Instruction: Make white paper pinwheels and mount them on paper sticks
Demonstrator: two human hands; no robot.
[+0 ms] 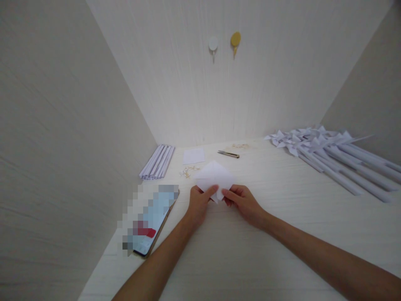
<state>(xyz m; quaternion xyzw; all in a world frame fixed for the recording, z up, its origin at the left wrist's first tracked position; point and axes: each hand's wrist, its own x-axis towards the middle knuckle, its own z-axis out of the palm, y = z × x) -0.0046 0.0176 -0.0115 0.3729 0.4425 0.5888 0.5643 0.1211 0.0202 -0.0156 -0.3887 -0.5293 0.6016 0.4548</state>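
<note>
Pinching the folded white paper (214, 174) by its near edges, the left hand (199, 203) and right hand (244, 203) are nearly closing, thumbs on top. It is sitting just beyond and between them — no clear long axis, one corner pointing back — neither hand nearer, both forearms (171, 250) slanting inward.

The left hand (198, 205) and right hand (244, 202) pinch a piece of white paper (214, 173) at its near edge — thumbs on top — over the worktop (275, 179). Beyond it lie snips (229, 154) and a flat sheet (194, 156); paper rolls (158, 162) and a phone (158, 215) lie left, paper pinwheels (293, 147) right. Tan bits (188, 171) — perhaps scraps — are too small to tell.
</note>
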